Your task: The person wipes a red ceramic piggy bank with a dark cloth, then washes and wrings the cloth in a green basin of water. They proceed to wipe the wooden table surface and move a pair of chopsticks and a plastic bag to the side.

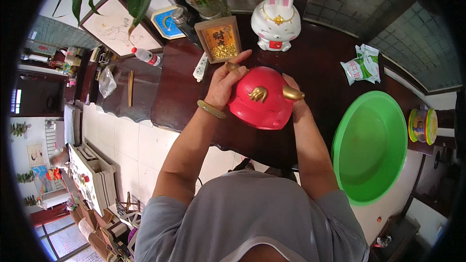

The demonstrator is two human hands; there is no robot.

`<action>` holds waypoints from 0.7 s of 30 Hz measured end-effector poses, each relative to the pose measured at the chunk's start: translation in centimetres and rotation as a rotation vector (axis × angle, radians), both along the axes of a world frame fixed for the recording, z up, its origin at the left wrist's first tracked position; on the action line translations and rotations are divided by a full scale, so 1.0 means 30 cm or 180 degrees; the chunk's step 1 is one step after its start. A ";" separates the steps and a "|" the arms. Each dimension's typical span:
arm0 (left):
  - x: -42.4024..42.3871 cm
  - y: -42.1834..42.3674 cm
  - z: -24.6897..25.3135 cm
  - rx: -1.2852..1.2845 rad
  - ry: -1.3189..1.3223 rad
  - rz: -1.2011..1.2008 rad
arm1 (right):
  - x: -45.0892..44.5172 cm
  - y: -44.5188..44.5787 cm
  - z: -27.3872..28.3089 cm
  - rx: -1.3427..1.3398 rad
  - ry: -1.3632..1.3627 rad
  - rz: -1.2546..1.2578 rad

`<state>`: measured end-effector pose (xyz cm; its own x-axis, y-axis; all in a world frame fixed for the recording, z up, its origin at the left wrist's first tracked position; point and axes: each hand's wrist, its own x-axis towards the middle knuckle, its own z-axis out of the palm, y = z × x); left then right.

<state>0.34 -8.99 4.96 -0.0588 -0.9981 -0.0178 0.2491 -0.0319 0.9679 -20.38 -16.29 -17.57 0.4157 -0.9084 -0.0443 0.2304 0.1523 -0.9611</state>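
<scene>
Between both hands is a glossy red ox figurine (259, 112) with gold horns and a gold tuft on its forehead. My left hand (226, 82) grips its left side near one horn, the index finger stretched out past it; a pale bangle circles that wrist. At the other side my right hand (294, 85) holds it behind the second horn, most of the fingers hidden by the figurine. Beyond it, on the dark wooden table (316, 54), sits a white rabbit figurine (276, 22). A wooden frame (218, 40) with gold pieces inside stands just past my left hand.
A white power strip (200, 68) lies beside the frame. A plastic bottle (146, 56) and chopsticks (130, 88) are farther left. To the right are milk packets (361, 64), a large green basin (369, 145) and a colourful drum-shaped container (422, 126). Plant leaves (140, 3) overhang the upper left.
</scene>
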 end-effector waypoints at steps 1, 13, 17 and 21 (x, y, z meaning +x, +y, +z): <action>0.019 0.026 -0.008 0.0104 0.0107 0.0003 | 0.025 0.060 0.105 0.0178 -0.0421 0.0119; 0.008 0.036 -0.012 0.0028 0.0013 0.0162 | -0.015 0.381 0.283 0.0291 -0.0538 -0.0822; 0.016 0.030 -0.023 -0.0049 -0.0081 0.0143 | -0.039 0.455 0.285 -0.0023 0.0228 -0.0675; 0.018 0.025 -0.030 -0.0057 -0.0038 0.0060 | -0.027 0.476 0.279 -0.0311 0.0393 -0.0801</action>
